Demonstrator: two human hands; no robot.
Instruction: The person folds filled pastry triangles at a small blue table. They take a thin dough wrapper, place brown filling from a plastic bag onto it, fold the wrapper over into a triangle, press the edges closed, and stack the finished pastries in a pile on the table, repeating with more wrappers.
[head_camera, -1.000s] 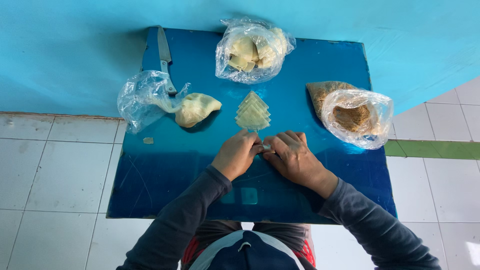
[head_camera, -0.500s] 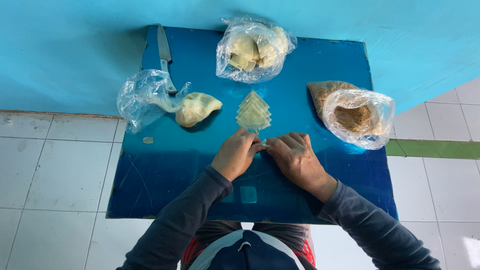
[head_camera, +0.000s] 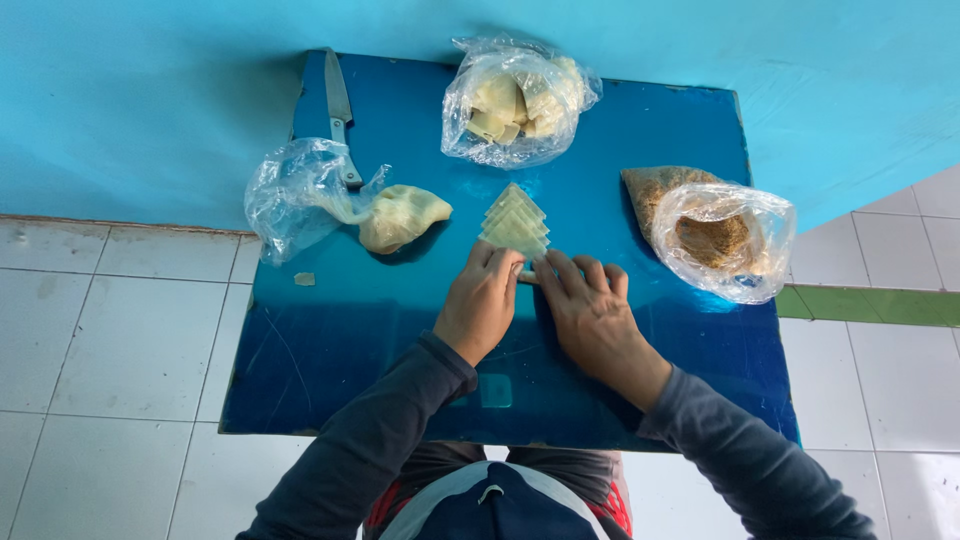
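Your left hand & right hand pinch small pale dough piece between fingertips, mostly hidden, flat on blue table. Just beyond fingers: stack of pale dough triangles, overlapped in row, tips pointing away from you, nearest one touching your left fingertips.

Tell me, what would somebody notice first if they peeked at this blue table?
Probably the two hands in the middle: the left hand and right hand press together on a small pale piece, just below a fanned stack of pale dough triangles. Around them on the shiny blue table sit a lump of dough beside a crumpled clear bag, a bag of pale chunks at the far edge, and a bag of brown filling at the right.
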